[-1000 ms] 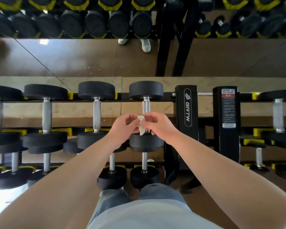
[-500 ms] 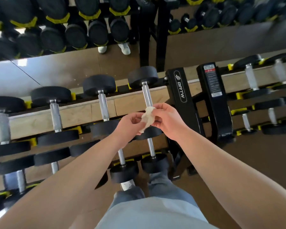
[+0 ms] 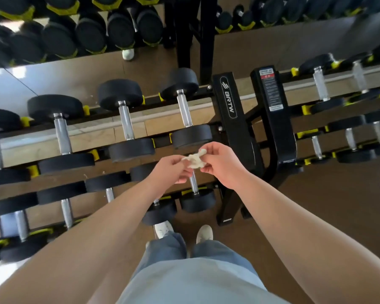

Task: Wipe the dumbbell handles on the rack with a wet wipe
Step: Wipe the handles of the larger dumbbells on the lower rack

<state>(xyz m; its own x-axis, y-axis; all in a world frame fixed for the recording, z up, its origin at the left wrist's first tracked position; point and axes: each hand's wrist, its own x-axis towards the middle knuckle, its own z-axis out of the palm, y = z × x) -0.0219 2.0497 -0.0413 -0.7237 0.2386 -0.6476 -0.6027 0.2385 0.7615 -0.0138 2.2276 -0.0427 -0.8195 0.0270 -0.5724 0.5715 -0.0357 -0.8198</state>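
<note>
A crumpled white wet wipe hangs between my two hands, in front of the rack and off every handle. My left hand pinches its left end and my right hand pinches its right end. Just beyond them lies the rightmost top-row dumbbell, its chrome handle bare between two black heads. More black dumbbells with chrome handles fill the top row to the left. Part of a lower-row handle shows under my hands.
The black rack upright marked BRTW stands right of my hands, with a second rack of dumbbells beyond it. A mirror behind reflects rows of dumbbells. My shoes stand on brown floor close to the lowest row.
Both hands with the wipe have drawn back from the rightmost top-row handle toward me. The view has tilted and pulled away from the rack, so my feet now show.
</note>
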